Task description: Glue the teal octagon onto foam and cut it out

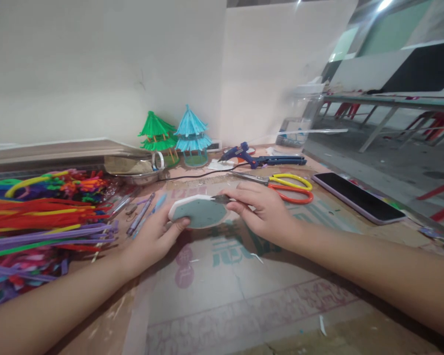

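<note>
My left hand (pixel 163 231) grips the left edge of a flat grey-green disc (pixel 200 213) with a pale, many-sided rim, thumb on its face. The disc is held tilted above the table. At its right edge, my right hand (pixel 257 207) pinches a small dark pointed blade (pixel 221 198), whose tip touches or nearly touches the rim. Small white slivers (pixel 257 257) lie on the table below the hands. Just behind my right hand rest scissors (pixel 292 187) with yellow and orange handles.
Colourful pipe cleaners (pixel 40 212) fill the left side beside a metal bowl (pixel 133 167). Green (pixel 157 133) and blue (pixel 192 135) pagoda models stand at the back. A blue glue gun (pixel 240 154), pliers (pixel 281 160), a clear plastic container (pixel 294 123) and a phone (pixel 358 197) are rightward.
</note>
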`<move>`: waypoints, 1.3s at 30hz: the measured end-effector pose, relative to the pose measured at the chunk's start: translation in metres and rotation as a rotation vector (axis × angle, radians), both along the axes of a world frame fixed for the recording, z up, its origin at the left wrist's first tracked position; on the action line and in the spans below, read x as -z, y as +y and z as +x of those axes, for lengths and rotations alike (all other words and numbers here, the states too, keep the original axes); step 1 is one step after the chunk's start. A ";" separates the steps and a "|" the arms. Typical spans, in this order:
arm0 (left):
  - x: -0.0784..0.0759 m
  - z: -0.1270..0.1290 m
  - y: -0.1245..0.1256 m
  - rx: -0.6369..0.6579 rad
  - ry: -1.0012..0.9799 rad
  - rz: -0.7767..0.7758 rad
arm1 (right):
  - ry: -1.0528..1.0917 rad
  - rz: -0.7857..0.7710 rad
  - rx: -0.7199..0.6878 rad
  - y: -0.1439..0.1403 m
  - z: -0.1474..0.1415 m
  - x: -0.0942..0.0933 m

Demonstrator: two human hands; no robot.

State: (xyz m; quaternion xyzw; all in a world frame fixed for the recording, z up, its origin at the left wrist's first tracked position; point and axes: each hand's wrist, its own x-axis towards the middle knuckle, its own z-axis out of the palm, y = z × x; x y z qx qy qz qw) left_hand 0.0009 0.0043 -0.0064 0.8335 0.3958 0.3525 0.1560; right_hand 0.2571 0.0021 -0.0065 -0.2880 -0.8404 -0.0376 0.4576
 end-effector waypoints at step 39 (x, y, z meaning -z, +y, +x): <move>-0.001 -0.004 -0.002 0.053 0.149 0.036 | 0.002 -0.144 -0.137 -0.007 -0.002 -0.002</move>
